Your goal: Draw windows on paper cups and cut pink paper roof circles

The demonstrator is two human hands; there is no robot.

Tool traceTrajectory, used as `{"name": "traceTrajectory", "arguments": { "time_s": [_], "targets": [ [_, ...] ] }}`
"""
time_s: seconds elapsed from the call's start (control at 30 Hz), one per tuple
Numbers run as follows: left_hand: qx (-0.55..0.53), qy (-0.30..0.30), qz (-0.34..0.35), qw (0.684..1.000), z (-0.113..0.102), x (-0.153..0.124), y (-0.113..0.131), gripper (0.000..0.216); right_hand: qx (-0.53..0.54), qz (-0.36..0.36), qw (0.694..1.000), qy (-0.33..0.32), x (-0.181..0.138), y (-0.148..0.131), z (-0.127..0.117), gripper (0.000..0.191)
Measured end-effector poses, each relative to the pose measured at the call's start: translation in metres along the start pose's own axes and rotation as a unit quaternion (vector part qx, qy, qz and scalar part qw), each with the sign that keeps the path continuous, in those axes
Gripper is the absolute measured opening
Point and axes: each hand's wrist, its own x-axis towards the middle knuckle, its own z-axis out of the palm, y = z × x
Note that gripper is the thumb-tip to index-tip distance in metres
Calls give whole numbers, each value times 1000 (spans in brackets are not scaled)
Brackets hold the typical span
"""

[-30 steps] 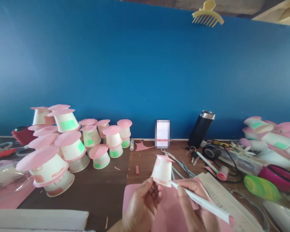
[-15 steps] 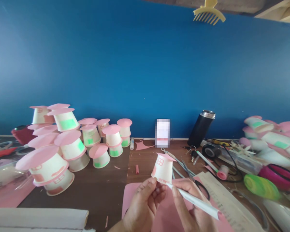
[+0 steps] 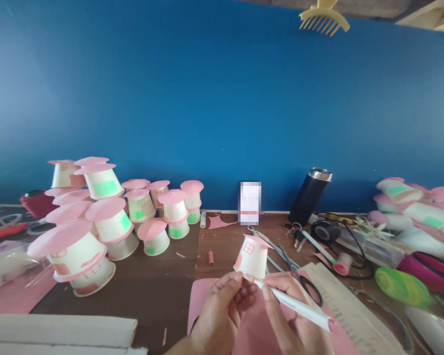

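Observation:
My left hand pinches the rim of a white paper cup, which stands rim-down in the fingers with a pink paper roof on its base. A pink window and door are drawn on its side, and pink marks run near the rim. My right hand is closed around a white marker with a pink end. The marker's tip meets the cup near its lower rim; the exact contact is partly hidden by fingers. Beneath both hands lies a pink paper sheet.
Decorated paper cups stand stacked at the left, and more lie piled at the right. Scissors, a black flask, a pink marker cap, a blurred upright rectangle and a roll of black tape surround the work spot.
The view has shifted slightly, so everything sits a little differently in frame. Both hands keep their hold, with the marker tip still at the cup's lower rim.

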Motion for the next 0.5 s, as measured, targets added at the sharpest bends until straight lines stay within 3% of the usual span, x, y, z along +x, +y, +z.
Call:
{"name": "traceTrajectory", "arguments": {
  "time_s": [0.5],
  "targets": [
    [36,-30,19,999,-1,0,-1,18,-17,6,1000,0,0,-2,-1,7]
  ]
}}
